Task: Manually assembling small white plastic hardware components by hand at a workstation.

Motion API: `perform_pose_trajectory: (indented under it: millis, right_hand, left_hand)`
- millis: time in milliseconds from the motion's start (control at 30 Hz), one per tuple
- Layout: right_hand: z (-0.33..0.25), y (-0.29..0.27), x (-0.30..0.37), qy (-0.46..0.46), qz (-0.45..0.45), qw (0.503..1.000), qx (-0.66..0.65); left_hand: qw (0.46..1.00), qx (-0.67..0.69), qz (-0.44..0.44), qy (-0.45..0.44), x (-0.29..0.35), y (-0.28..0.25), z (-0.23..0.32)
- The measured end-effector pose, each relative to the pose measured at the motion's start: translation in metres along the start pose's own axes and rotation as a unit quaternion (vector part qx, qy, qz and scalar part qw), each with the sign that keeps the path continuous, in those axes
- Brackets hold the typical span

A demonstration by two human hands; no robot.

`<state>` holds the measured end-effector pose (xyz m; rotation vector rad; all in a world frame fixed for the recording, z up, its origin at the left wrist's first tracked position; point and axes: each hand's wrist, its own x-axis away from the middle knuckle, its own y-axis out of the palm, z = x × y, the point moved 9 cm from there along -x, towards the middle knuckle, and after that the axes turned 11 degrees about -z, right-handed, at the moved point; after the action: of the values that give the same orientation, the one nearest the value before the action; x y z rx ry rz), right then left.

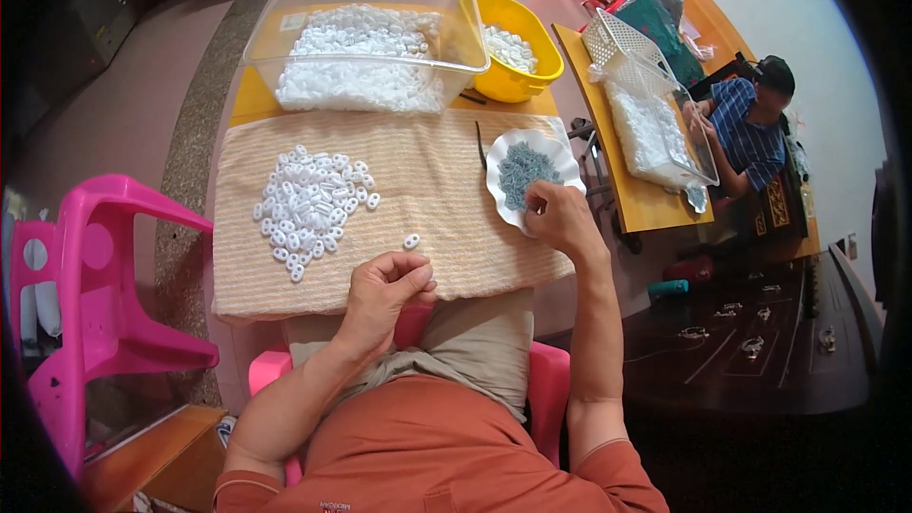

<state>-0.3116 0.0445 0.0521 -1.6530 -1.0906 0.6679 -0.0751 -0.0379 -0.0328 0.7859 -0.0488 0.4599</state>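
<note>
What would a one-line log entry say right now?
left hand: near lone white piece | right hand: at grey bits in white dish | cloth: white heap at left | grip contents: unclear

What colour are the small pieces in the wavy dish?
The pieces are grey-blue; head view shows it.

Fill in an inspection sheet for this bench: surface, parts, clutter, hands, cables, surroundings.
Surface: striped cloth over yellowish table.
Parts: pile of white two-holed pieces at left; lone white piece near left hand; grey-blue bits in wavy-rimmed dish; white pieces also in clear bin and yellow tub.
Clutter: thin dark strip by the dish, kind unclear.
Hands: left, fingers together, contents hidden; right hand at the dish, fingertips hidden.
Cables: nothing seen for certain.
Surroundings: pink chair left; co-worker at second table, right.
</note>
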Motion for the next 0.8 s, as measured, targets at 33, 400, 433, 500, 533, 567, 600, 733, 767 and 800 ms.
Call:
perform_pose_trajectory:
  millis: [33,400,433,500,533,567,600,733,767,800]
  right_hand:
    - [0.001,-0.003,0.003,-0.005,0.02,0.999,-0.038]
    - [0.017,-0.004,0.016,-0.055,0.097,0.982,-0.15]
    - [0.017,-0.007,0.018,-0.063,0.12,0.982,-0.127]
    - [0.02,-0.006,0.018,-0.06,0.117,0.982,-0.132]
    - [0.022,-0.005,0.018,-0.058,0.112,0.982,-0.137]
    - [0.024,-0.004,0.018,-0.058,0.113,0.982,-0.137]
    - [0.025,-0.003,0.017,-0.058,0.114,0.982,-0.141]
    - [0.02,-0.002,0.022,-0.027,0.11,0.978,-0.177]
    - [0.017,-0.002,0.021,-0.028,0.108,0.978,-0.178]
    - [0.017,-0.004,0.023,-0.016,0.119,0.975,-0.185]
  left_hand:
    - [1.0,-0.002,0.003,-0.003,0.0,0.0,0.0]
    - [1.0,-0.006,0.006,-0.008,0.001,0.0,0.0]
    - [1.0,-0.005,0.006,-0.008,0.0,0.0,-0.001]
    - [1.0,-0.004,0.005,-0.007,0.0,0.0,-0.001]
    - [1.0,-0.003,0.003,-0.006,0.0,0.0,-0.002]
    - [1.0,-0.001,0.001,-0.005,0.0,0.0,-0.002]
    - [1.0,-0.001,0.001,-0.005,0.0,0.0,-0.001]
    - [1.0,-0.001,0.003,-0.004,0.001,0.0,-0.001]
    - [1.0,-0.001,0.002,0.0,0.001,-0.001,-0.001]
    - [1.0,-0.001,0.002,-0.002,0.001,0.0,-0.002]
